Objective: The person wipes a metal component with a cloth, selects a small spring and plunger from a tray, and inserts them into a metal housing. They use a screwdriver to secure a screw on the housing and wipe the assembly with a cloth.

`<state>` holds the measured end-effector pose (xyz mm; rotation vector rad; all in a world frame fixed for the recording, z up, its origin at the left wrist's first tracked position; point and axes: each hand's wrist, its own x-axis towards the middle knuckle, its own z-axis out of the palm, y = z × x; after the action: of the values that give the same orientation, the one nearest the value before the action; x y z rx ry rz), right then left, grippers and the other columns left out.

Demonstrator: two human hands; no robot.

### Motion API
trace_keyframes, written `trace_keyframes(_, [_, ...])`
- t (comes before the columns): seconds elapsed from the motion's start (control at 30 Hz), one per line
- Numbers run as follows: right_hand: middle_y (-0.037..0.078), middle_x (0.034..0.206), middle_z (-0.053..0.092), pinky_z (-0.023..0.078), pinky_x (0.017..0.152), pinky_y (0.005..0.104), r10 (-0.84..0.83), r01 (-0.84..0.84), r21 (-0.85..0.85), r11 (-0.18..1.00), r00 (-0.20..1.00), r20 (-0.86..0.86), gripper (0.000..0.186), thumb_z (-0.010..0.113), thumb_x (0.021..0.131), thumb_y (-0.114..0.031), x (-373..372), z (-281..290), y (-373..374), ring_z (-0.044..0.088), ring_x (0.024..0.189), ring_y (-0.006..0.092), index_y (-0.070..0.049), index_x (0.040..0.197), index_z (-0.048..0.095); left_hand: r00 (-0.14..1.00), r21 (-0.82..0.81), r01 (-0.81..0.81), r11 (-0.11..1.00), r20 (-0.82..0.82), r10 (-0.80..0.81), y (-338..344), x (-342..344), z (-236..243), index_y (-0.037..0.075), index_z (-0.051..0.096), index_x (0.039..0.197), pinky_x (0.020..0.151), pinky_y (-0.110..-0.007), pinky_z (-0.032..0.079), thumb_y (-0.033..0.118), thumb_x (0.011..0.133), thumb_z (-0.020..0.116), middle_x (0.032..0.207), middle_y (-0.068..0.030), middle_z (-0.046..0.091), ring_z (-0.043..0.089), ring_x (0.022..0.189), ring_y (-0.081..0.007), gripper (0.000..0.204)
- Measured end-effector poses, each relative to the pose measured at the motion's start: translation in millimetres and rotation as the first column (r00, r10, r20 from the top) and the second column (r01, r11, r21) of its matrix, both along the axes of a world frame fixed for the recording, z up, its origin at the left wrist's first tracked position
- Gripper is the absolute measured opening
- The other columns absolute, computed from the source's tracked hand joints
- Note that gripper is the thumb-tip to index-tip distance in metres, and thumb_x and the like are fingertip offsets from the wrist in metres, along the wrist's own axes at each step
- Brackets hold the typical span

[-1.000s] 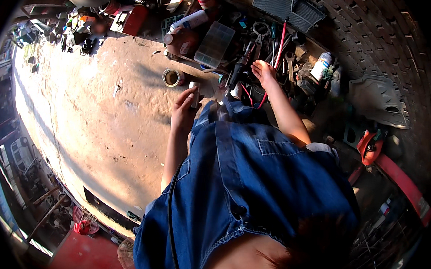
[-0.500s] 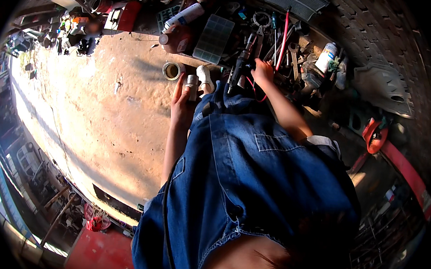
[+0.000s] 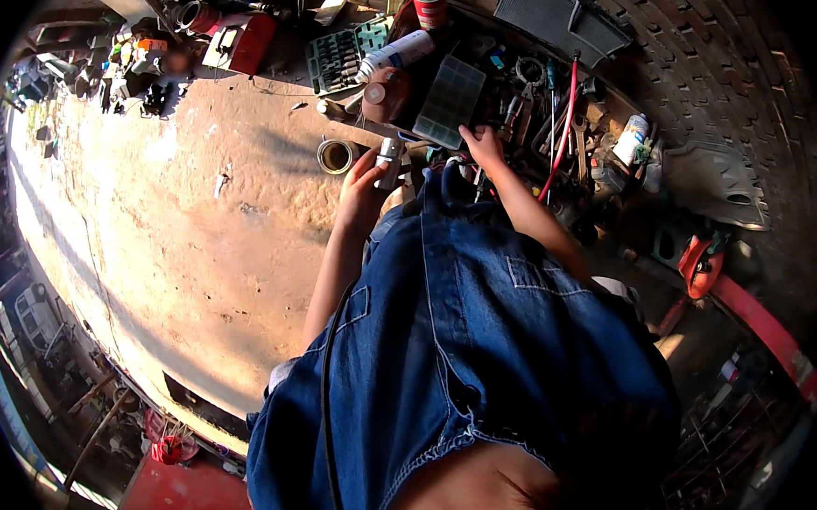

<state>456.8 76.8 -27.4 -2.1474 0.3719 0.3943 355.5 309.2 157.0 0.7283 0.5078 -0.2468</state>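
Observation:
My left hand (image 3: pixel 364 185) is wrapped round a short silver metal cylinder (image 3: pixel 389 157), held upright just right of an open round tin (image 3: pixel 337 156) on the ground. My right hand (image 3: pixel 485 149) is at the lower right corner of a flat, clear-lidded compartment box (image 3: pixel 451 99), its fingertips touching or very near the edge. Its fingers look curled together, but what they hold, if anything, is hidden. Beyond that hand, a heap of hand tools fills the tray, with a ring-shaped tool (image 3: pixel 530 72) and an open-end wrench (image 3: pixel 579 139) among them.
A brown plastic jug (image 3: pixel 386 95), a white spray can (image 3: pixel 397 54), a red can (image 3: pixel 430 6) and a green socket case (image 3: pixel 339 62) stand behind. A pink hose (image 3: pixel 563 124) crosses the tools. Another white can (image 3: pixel 632 140) lies at right, and a red metal bar (image 3: pixel 760 323) sticks out farther right.
My right hand has left the long black tool and moved to the compartment box's corner. My left hand keeps its hold on the cylinder. The whole view has shifted a little.

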Motion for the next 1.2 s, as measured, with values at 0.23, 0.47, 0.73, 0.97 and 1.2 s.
trace_keyframes(0.23, [0.003,0.084,0.064,0.042,0.057,0.0277,-0.195,0.404,0.577,0.71,0.9,-0.39,0.039,0.078,0.07,-0.037,20,-34,21,0.056,0.067,0.0126,-0.007,0.091,0.067,0.998,0.054,0.002,0.999,-0.067,0.002,38,-8,-1,-0.002,0.043,0.129,0.09,-0.038,0.046,0.009,0.084,0.054,0.12,-0.0138,0.055,0.056,0.108,-0.0262,0.047])
trace_keyframes(0.47, [-0.005,0.088,0.063,0.043,0.061,0.019,-0.265,0.444,0.633,0.635,0.894,-0.362,0.032,0.074,0.075,-0.037,24,77,-28,0.058,0.073,0.0058,-0.013,0.096,0.067,0.988,0.071,-0.067,0.995,-0.131,0.076,65,-21,-21,-0.001,0.046,0.128,0.086,-0.038,0.048,0.01,0.082,0.056,0.116,-0.0132,0.055,0.056,0.104,-0.0248,0.048])
trace_keyframes(0.73, [-0.003,0.108,0.061,0.045,0.076,0.0235,-0.485,0.634,0.568,0.525,0.771,-0.413,0.046,0.073,0.078,-0.033,-3,85,-106,0.058,0.095,0.0104,-0.015,0.117,0.058,0.986,-0.018,-0.089,0.996,-0.14,0.086,59,-10,-45,0.001,0.051,0.12,0.078,-0.034,0.048,0.016,0.082,0.052,0.104,-0.0099,0.058,0.057,0.09,-0.0211,0.041])
trace_keyframes(0.97, [-0.005,0.11,0.059,0.043,0.075,0.0187,-0.452,0.684,0.563,0.464,0.729,-0.513,0.044,0.073,0.078,-0.033,-18,68,-129,0.056,0.095,0.0075,-0.015,0.116,0.058,0.983,-0.049,-0.009,0.999,-0.184,0.0,44,-4,-70,0.001,0.054,0.113,0.081,-0.031,0.046,0.016,0.084,0.053,0.099,-0.0092,0.058,0.056,0.09,-0.019,0.032])
trace_keyframes(1.2, [-0.004,0.104,0.06,0.041,0.07,0.0187,-0.542,0.695,0.553,0.46,0.713,-0.446,0.046,0.075,0.075,-0.038,-17,79,-124,0.056,0.094,0.0059,-0.012,0.11,0.06,0.993,-0.018,0.049,0.999,-0.108,-0.051,22,-1,-45,0.003,0.053,0.115,0.079,-0.032,0.045,0.026,0.087,0.05,0.102,-0.0115,0.061,0.057,0.095,-0.0226,0.037])
